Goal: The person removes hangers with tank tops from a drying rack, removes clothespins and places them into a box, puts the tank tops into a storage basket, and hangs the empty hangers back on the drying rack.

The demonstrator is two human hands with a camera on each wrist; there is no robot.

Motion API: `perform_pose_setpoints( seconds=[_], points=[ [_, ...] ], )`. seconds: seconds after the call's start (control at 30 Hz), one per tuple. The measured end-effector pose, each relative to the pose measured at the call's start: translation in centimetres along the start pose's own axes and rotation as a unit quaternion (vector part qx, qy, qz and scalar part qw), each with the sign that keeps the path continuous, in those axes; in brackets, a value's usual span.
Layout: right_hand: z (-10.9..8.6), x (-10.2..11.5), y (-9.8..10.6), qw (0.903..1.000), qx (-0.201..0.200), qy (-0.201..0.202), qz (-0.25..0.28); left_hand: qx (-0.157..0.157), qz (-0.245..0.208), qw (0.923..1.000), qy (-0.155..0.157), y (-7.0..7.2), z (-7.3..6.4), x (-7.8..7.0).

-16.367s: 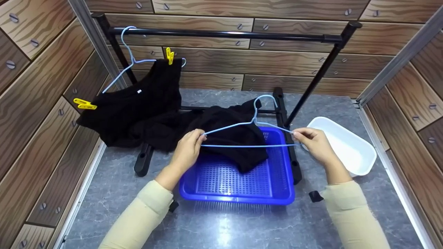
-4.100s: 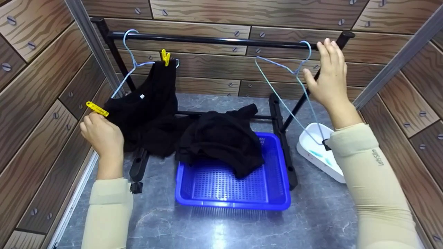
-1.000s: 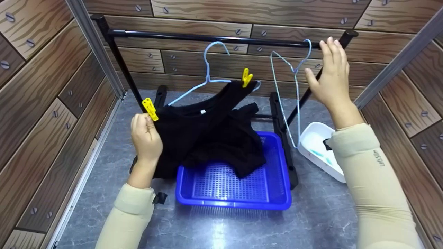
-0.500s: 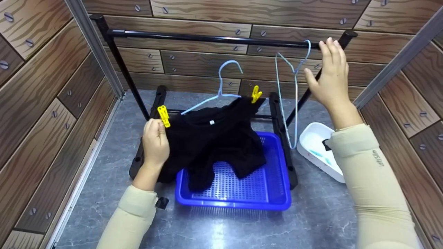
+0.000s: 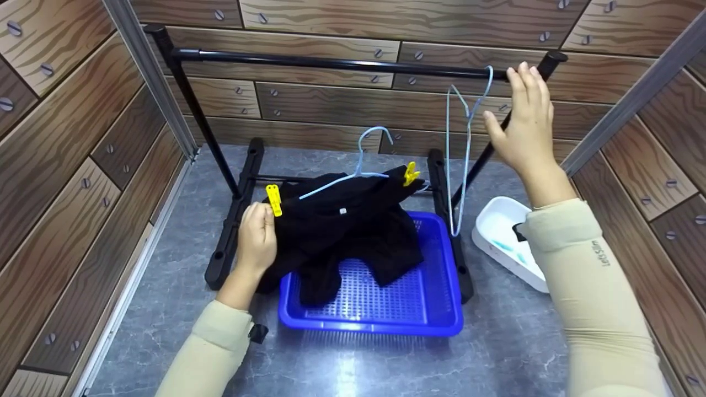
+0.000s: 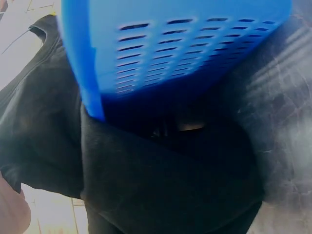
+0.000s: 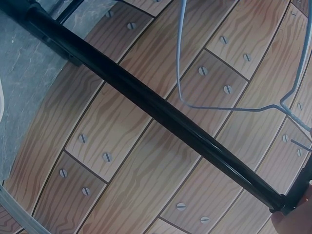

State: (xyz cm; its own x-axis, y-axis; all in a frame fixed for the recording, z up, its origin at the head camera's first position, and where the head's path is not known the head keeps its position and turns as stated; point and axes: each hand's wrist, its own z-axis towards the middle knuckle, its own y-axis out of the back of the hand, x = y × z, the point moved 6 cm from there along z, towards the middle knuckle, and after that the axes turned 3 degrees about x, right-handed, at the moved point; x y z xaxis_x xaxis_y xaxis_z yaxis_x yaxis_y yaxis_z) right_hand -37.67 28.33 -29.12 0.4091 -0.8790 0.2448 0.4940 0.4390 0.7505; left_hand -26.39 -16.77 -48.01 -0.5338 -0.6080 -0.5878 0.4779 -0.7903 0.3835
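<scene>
My left hand (image 5: 257, 238) grips the shoulder of a black top (image 5: 325, 220) beside a yellow clothespin (image 5: 273, 199). The top is still on a light blue hanger (image 5: 358, 172), whose hook sticks up free. A second yellow clothespin (image 5: 411, 173) clamps the other shoulder. The top lies low over a blue basket (image 5: 370, 328), overlapping another black garment (image 5: 394, 248) draped into it. In the left wrist view black cloth (image 6: 170, 180) hangs against the basket's slotted wall (image 6: 161, 44). My right hand (image 5: 527, 124) rests, fingers straight, at the right end of the black rack bar (image 5: 331, 62).
A bare blue hanger (image 5: 468, 160) hangs from the bar just left of my right hand. On the floor at right stands a white tub (image 5: 504, 259) with small turquoise pieces inside. The rack's black feet (image 5: 226, 242) flank the basket. Wood-patterned walls enclose three sides.
Both hands held a bare hanger earlier; it now hangs at the bar's right. My left hand has taken the top's hanger off the bar's left end and lowered it toward the basket.
</scene>
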Motion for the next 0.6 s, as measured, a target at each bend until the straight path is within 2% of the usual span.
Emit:
perform_pose_setpoints(
  seconds=[0.6],
  points=[
    [0.0, 0.0, 0.0, 0.9999, 0.012, -0.002, -0.003, 0.028, 0.010, 0.9994, 0.016, -0.8, -0.7, 1.2]
  ],
)
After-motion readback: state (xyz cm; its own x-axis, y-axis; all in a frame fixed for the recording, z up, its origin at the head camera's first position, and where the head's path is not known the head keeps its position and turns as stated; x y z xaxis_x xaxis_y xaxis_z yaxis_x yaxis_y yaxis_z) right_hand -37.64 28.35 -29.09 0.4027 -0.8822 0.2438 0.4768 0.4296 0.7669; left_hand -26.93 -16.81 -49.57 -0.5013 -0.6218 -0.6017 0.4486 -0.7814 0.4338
